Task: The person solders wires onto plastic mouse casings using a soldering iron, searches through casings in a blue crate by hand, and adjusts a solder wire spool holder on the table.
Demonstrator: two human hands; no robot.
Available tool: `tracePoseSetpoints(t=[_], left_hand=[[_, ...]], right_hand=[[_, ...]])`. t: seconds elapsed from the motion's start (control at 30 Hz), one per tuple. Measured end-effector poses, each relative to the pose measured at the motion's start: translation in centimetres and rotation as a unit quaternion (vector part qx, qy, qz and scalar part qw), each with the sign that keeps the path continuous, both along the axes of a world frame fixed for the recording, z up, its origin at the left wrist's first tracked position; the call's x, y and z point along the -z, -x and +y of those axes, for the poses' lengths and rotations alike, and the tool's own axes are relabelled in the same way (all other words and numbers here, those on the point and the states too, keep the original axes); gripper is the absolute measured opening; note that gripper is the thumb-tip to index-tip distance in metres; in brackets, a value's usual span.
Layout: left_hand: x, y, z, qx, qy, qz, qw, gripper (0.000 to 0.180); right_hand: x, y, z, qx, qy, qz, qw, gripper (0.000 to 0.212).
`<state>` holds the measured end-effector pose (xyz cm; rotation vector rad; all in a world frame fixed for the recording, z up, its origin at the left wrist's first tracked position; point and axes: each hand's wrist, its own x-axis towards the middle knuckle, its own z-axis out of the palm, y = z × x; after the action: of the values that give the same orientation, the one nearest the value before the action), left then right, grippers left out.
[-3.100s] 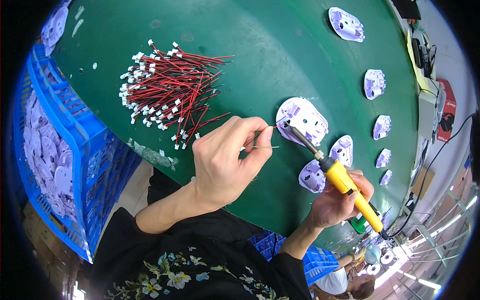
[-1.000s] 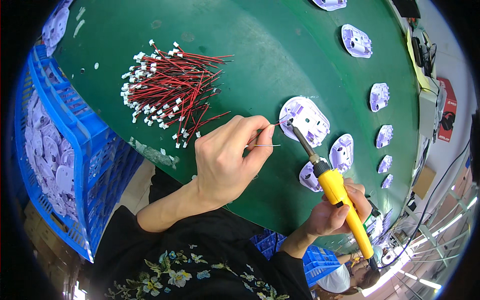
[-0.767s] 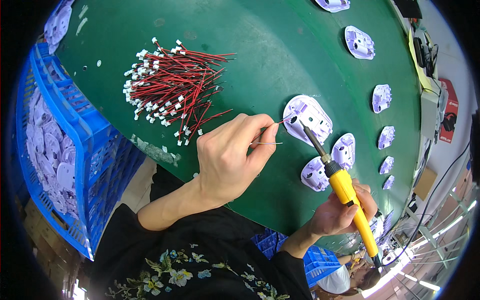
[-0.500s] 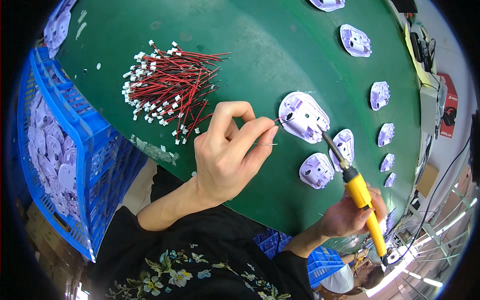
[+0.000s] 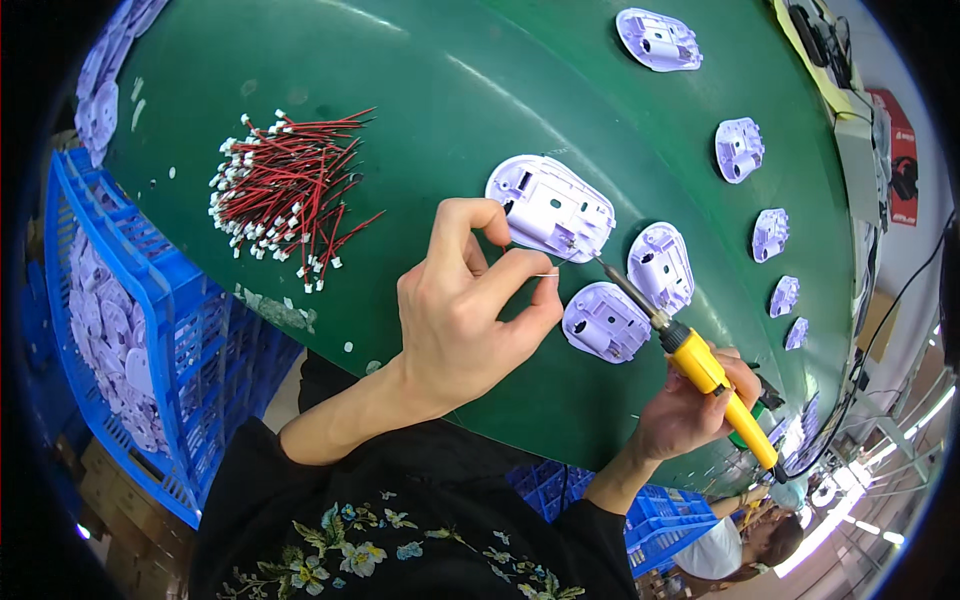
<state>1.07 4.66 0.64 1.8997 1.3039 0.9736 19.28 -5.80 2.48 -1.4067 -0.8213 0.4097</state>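
Note:
My right hand grips a yellow soldering iron, its metal tip reaching the near right end of a white plastic housing. Beside that housing, my left hand pinches a thin silvery solder wire between thumb and fingers. A short dark strand shows between these fingertips and the housing; whether it is a wire lead, I cannot tell. Two more housings, a lower one and a right one, lie close to the iron. Left of my left hand is a pile of red and black wires with white connectors.
Several more housings, one of them far right, are spaced along the green table. At left stands a blue crate filled with white plastic parts. The iron's black cord runs up the right side. A person sits beyond, lower right.
The housing under the iron sits further left and higher in view, and the iron's tip has shifted left with it. The red lead seen at my left fingertips no longer shows. The view has also shifted.

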Motion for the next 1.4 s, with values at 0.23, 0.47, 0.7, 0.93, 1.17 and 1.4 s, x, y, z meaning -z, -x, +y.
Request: tracePoseSetpoints(t=[0.23, 0.47, 0.7, 0.93, 1.17, 1.4], left_hand=[[0.30, -0.01, -0.12, -0.002, 0.021, -0.002, 1.000, 0.018], [0.32, -0.07, -0.11, -0.004, 0.029, -0.009, 1.000, 0.018], [0.44, 0.13, -0.10, -0.005, 0.027, -0.007, 1.000, 0.017], [0.49, 0.03, -0.10, -0.006, 0.032, -0.015, 0.999, 0.017], [0.28, 0.06, -0.02, -0.003, 0.036, 0.000, 0.999, 0.016], [0.42, -0.04, 0.06, -0.004, 0.034, -0.005, 0.999, 0.016]], right_hand=[[0.92, 0.15, 0.20, -0.007, 0.010, -0.018, 1.000, 0.033], [0.55, 0.46, 0.42, -0.024, 0.039, 0.007, 0.999, 0.034], [0.54, 0.60, 0.51, -0.029, 0.037, 0.001, 0.999, 0.034], [0.72, 0.38, 0.40, -0.027, 0.039, -0.014, 0.999, 0.035], [0.59, 0.44, 0.37, -0.030, 0.042, -0.001, 0.999, 0.034], [0.50, 0.17, 0.60, -0.015, 0.016, 0.002, 1.000, 0.036]])
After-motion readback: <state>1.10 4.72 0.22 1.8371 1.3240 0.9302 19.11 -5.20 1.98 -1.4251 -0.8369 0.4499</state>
